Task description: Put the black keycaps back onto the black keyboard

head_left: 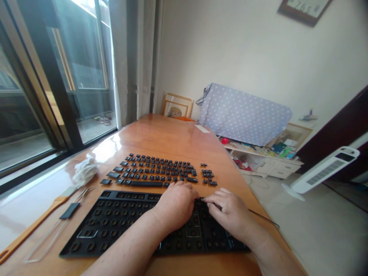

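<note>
A black keyboard (123, 209) with most of its keycaps off lies on the table, its square switch sockets showing. My left hand (176, 201) is over its middle, fingers curled together and the fingertips hidden. To the right, my right hand (231, 212) is closed in a pinch at the keyboard's right part; a small dark thing between thumb and fingers is too hidden to name. Beyond the keyboard, loose black keycaps (162, 171) stand in rows, with a long space bar (146, 184) in front and a smaller group of keycaps (208, 174) at the right.
Left of the keyboard lie a wooden-handled brush (34, 226), a wire keycap puller (69, 211) and crumpled white tissue (85, 170). A cable (264, 217) runs off the wooden table's (172, 136) right edge. A white tower fan (324, 174) stands on the floor.
</note>
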The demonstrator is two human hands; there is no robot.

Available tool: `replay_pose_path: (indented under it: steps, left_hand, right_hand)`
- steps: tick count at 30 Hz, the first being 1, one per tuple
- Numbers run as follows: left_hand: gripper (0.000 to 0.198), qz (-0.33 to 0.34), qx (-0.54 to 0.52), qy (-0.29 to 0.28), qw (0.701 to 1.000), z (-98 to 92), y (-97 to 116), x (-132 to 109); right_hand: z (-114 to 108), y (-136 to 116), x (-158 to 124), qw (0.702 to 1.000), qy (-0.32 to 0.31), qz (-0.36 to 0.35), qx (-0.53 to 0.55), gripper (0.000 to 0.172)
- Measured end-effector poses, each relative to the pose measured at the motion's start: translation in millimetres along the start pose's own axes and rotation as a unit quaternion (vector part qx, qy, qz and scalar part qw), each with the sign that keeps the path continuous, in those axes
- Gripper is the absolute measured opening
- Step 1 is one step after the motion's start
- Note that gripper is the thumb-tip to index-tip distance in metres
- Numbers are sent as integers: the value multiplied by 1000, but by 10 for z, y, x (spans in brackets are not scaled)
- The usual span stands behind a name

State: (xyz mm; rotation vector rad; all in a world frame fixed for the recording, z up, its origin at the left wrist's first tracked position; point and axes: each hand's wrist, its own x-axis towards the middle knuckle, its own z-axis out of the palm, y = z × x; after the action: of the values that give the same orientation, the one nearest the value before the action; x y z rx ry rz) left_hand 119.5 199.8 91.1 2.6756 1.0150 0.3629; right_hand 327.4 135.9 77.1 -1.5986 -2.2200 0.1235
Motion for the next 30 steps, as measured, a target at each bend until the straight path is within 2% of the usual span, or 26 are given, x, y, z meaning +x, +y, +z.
replay_pose_path:
  steps: [17, 24, 30]
  left_hand:
    - [39, 17, 17, -6, 1000, -18, 16, -41]
    - [45, 34, 29, 0, 999, -3, 6, -39]
    - [41, 33, 49, -7, 998, 9, 15, -57]
  right_hand:
    - [9, 63, 36, 999, 7, 28, 43, 26]
    - [76, 147, 52, 993, 71, 71, 64, 25]
    - [111, 227, 54, 987, 110, 91, 74, 27]
